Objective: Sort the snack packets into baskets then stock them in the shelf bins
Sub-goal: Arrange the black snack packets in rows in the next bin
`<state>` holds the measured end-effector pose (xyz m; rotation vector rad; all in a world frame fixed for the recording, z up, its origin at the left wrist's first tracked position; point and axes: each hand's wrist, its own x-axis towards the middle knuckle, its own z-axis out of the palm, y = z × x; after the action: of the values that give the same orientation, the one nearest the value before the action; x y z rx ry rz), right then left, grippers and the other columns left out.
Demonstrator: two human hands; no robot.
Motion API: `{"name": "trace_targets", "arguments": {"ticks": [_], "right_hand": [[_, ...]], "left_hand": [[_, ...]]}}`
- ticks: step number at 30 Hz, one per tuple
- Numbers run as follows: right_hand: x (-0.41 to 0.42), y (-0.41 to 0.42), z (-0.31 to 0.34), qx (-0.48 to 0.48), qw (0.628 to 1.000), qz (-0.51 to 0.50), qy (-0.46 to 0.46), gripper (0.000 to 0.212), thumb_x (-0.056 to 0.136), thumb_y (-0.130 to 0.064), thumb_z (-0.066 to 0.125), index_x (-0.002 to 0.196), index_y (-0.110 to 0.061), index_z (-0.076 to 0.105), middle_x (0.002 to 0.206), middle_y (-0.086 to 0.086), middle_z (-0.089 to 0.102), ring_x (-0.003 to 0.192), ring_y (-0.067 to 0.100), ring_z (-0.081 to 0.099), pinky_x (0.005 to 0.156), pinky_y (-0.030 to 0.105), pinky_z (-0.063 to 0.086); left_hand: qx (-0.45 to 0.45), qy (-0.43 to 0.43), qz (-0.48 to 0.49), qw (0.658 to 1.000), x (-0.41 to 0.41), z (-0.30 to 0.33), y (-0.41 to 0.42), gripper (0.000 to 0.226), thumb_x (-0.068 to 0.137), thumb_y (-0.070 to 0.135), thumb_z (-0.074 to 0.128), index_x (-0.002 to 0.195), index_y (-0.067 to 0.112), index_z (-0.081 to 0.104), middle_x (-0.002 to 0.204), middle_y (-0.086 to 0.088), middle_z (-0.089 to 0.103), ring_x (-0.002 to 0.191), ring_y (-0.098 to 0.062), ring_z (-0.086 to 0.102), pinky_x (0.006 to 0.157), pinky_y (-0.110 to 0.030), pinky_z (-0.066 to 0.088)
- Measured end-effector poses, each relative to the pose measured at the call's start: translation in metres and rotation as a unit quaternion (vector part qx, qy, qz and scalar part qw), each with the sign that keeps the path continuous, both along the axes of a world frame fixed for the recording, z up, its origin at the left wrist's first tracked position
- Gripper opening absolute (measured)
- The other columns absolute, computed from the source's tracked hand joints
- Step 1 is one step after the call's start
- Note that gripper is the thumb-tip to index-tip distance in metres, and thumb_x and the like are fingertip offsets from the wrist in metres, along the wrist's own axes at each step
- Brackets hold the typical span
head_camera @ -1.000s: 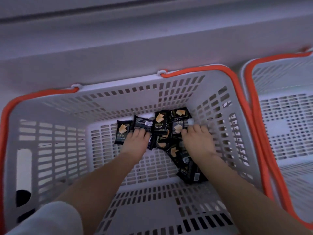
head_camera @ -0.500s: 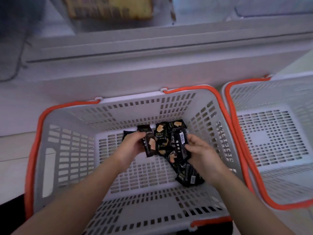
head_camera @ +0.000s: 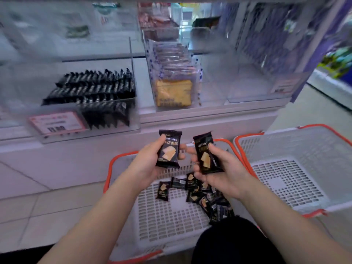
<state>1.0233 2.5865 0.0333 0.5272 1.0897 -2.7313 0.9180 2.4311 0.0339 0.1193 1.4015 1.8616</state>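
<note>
Both hands, left hand and right hand, are now gripping one black packet each, lifted from the basket toward the shelf bin at upper left for stocking.

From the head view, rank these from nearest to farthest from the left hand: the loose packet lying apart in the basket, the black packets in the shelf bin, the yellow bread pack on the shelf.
From the left hand:
1. Loose packet, just below it on the basket floor.
2. Black packets in the shelf bin, up and to the left.
3. Yellow bread pack, straight up on the shelf; close to the bin packets, so 2 and 3 are a near call.
</note>
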Motion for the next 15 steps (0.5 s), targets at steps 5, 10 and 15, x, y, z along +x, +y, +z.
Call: {"name": "trace_targets", "arguments": {"ticks": [5, 10, 15], "right_hand": [[-0.003, -0.030, 0.037, 0.069, 0.997, 0.027, 0.010, 0.046, 0.086, -0.042, 0.043, 0.098, -0.007, 0.070, 0.086, 0.015, 0.072, 0.063, 0.022, 0.062, 0.068, 0.033, 0.046], [-0.017, -0.077, 0.065, 0.083, 0.994, -0.054, 0.049, 0.031, 0.098, -0.024, 0.037, 0.103, -0.005, 0.062, 0.086, 0.012, 0.072, 0.070, 0.019, 0.068, 0.065, 0.032, 0.057], [-0.031, -0.124, 0.057, 0.257, 0.959, -0.101, 0.065, 0.021, 0.097, -0.021, 0.044, 0.091, -0.016, 0.063, 0.082, 0.002, 0.070, 0.073, 0.010, 0.066, 0.070, 0.027, 0.054]], "left_hand": [[-0.020, 0.065, 0.019, 0.998, -0.001, 0.043, -0.033, 0.031, 0.098, 0.020, 0.033, 0.094, 0.008, 0.061, 0.086, -0.007, 0.074, 0.062, -0.016, 0.067, 0.056, -0.025, 0.052], [-0.052, 0.201, 0.044, 0.977, 0.000, 0.059, -0.067, 0.021, 0.098, 0.021, 0.042, 0.092, 0.020, 0.062, 0.071, 0.006, 0.066, 0.066, -0.011, 0.058, 0.080, -0.037, 0.043], [-0.016, 0.220, 0.110, 0.969, 0.006, 0.055, -0.090, 0.016, 0.096, 0.018, 0.048, 0.093, 0.019, 0.064, 0.072, 0.012, 0.067, 0.064, 0.001, 0.058, 0.070, -0.024, 0.046]]}}
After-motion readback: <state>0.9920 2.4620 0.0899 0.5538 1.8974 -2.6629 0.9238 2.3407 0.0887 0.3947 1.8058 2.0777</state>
